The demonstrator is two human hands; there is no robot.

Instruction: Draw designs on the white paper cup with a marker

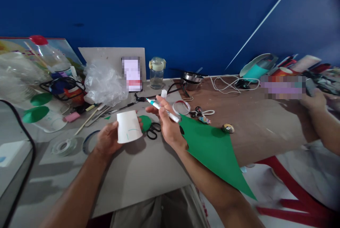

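A white paper cup (129,126), upside down with a few thin green lines on its side, is in my left hand (107,137), whose fingers wrap round it. My right hand (168,123) pinches a white marker (169,113) with a teal tip, pointing up and left, apart from the cup. Behind the cup lie a round green paper piece (145,123) and black-handled scissors (152,131). A large green sheet (212,146) spreads beneath and beside my right forearm.
Left stand cups with green discs (37,114), a tape roll (63,146), a plastic bag (103,83) and a red-capped bottle (53,54). A phone (132,74) and a lidded jar (157,74) stand at the back. At right, another person's hand (315,100) holds a phone.
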